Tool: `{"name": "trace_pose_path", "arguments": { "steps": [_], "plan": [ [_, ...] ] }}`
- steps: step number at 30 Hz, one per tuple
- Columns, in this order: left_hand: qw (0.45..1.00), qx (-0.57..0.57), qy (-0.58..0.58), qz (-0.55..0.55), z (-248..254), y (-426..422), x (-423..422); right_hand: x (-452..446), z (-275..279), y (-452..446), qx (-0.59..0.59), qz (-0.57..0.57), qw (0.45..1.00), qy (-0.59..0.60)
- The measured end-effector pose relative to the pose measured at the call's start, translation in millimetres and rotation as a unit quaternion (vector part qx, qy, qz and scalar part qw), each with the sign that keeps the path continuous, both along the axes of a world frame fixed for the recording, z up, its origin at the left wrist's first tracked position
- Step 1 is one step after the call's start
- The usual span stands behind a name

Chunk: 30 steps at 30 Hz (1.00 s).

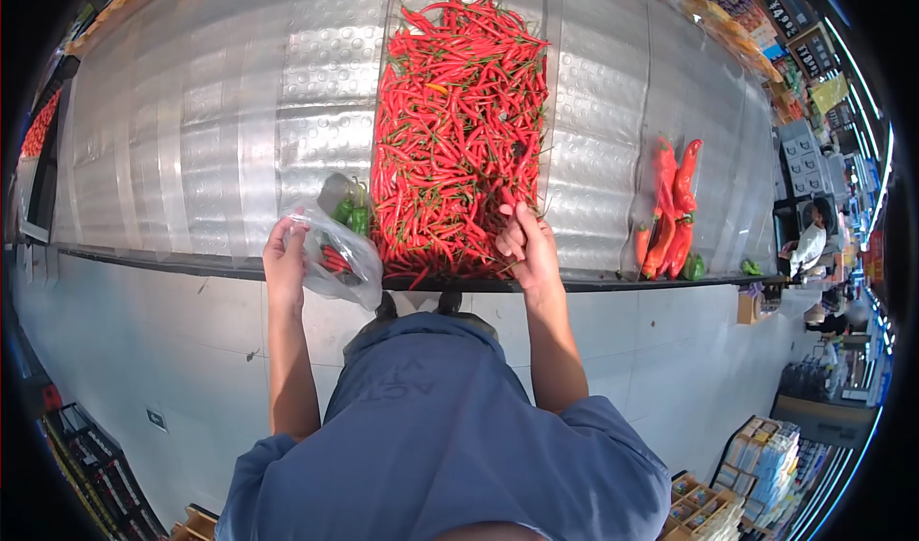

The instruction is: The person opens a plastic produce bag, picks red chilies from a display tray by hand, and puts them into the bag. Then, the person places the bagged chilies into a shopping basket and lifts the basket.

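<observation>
Slender, green-stemmed red chillies [459, 148] lie heaped beside a sagging, translucent plastic bag [356, 254] that appears to hold several more.

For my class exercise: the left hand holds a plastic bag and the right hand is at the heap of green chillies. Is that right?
Not quite: the head view shows the right hand at a heap of red chillies, not green; the left hand holds the bag.

We observe bright lighting, with strip lamps [889, 158] glowing at right; pale glare streaks the silvery desk [211, 158]. Fisheye distortion curves the margins, and the corners fall to black.
</observation>
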<state>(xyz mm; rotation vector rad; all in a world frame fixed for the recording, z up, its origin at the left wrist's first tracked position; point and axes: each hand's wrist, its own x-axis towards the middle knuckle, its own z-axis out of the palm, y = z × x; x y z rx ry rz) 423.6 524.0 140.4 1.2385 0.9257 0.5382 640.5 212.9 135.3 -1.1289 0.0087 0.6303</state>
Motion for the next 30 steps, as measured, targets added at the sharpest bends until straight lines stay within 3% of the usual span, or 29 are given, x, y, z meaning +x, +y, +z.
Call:
{"name": "trace_pose_path", "arguments": {
  "steps": [1, 7, 9, 13, 15, 22, 30],
  "plan": [
    [1.000, -0.001, -0.001, -0.006, -1.7, 0.1, 0.8, -0.3, 4.8, -4.7, 0.135, 0.015, 0.988, 0.072],
    [1.000, 0.008, -0.008, -0.016, -7.5, -0.3, 6.4, -7.2, 0.9, -5.8, 0.206, -0.002, 0.976, 0.068],
    [1.000, 0.006, -0.008, -0.012, -6.8, -1.7, 8.5, -7.4, -4.8, -8.2, 0.215, 0.019, 0.976, 0.001],
    [1.000, 0.004, -0.011, -0.008, -9.1, -2.1, 10.5, -9.9, -3.7, -13.0, 0.200, 0.005, 0.980, -0.014],
    [1.000, 0.003, -0.006, -0.011, -6.0, -3.2, 10.8, -9.1, 3.7, -19.9, 0.203, 0.079, 0.976, -0.011],
    [1.000, 0.010, -0.005, -0.021, -6.5, -4.4, 12.6, -9.8, 1.3, -22.3, 0.062, 0.062, 0.996, -0.007],
    [1.000, -0.006, -0.010, -0.017, -8.2, -3.1, 11.6, -4.5, -1.9, -19.0, 0.101, 0.050, 0.993, 0.025]
  ]
}}
